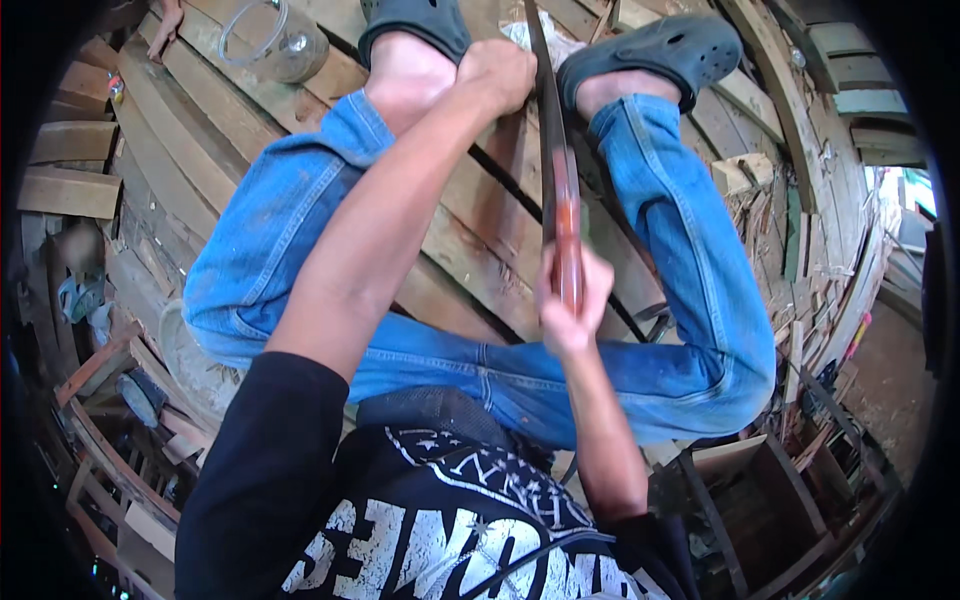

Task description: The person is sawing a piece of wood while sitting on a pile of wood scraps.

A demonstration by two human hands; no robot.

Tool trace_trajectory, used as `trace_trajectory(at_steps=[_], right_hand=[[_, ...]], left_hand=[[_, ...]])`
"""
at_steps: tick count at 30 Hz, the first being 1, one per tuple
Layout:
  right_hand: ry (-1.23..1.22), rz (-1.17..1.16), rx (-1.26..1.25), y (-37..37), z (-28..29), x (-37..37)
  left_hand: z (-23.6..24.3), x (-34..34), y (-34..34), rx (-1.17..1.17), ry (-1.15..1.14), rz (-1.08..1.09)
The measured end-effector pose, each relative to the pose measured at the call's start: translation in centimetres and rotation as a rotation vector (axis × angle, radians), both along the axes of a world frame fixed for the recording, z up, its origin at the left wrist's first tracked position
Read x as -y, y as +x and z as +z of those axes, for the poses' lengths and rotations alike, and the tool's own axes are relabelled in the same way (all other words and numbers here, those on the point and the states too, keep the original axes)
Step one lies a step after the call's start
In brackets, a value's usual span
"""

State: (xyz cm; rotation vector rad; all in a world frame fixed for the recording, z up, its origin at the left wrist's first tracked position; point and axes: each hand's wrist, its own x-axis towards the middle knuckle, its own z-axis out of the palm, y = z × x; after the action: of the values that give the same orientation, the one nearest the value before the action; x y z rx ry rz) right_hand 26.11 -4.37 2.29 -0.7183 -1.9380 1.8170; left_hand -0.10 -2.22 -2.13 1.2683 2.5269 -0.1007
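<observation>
My right hand [572,300] grips the reddish-brown wooden handle [566,225] of a long tool with a dark, straight blade [542,70], apparently a saw, which points away from me between my feet. My left hand [497,75] is closed just left of the blade, beside my left shoe; what its fingers hold is hidden. A crumpled white cloth or bag [524,30] lies behind the blade near that hand. Wooden planks [460,280] lie under and between my bent, jean-covered legs.
My dark clogs [650,65] flank the blade. A clear plastic jar [290,50] stands upper left, near another person's bare limb [163,30] at the edge. Stacked boards [70,190] line the left; an open wooden box [750,500] and scraps sit lower right.
</observation>
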Motion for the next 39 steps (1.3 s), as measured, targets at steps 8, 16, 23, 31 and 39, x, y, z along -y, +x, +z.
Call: trace_trajectory(at_steps=[8, 16, 23, 31, 39], right_hand=[[-0.003, 0.006, -0.036, -4.0, -0.2, -1.9], [-0.064, -0.043, 0.005, -3.9, -1.5, -3.2], [0.069, 0.011, -0.012, 1.8, 1.3, 1.1], [0.263, 0.047, 0.023, -1.9, -1.1, -0.1], [0.140, 0.096, -0.017, -4.1, -2.6, -3.2]], left_hand=[[1.6, -0.5, 0.0, -0.002, 0.010, -0.047], [0.6, -0.2, -0.7, -0.031, -0.007, -0.101], [0.5, -0.1, 0.5, 0.030, -0.009, -0.065], [0.0, 0.4, -0.2, -0.026, -0.020, -0.067], [-0.1, -0.2, -0.6, -0.031, 0.071, -0.096]])
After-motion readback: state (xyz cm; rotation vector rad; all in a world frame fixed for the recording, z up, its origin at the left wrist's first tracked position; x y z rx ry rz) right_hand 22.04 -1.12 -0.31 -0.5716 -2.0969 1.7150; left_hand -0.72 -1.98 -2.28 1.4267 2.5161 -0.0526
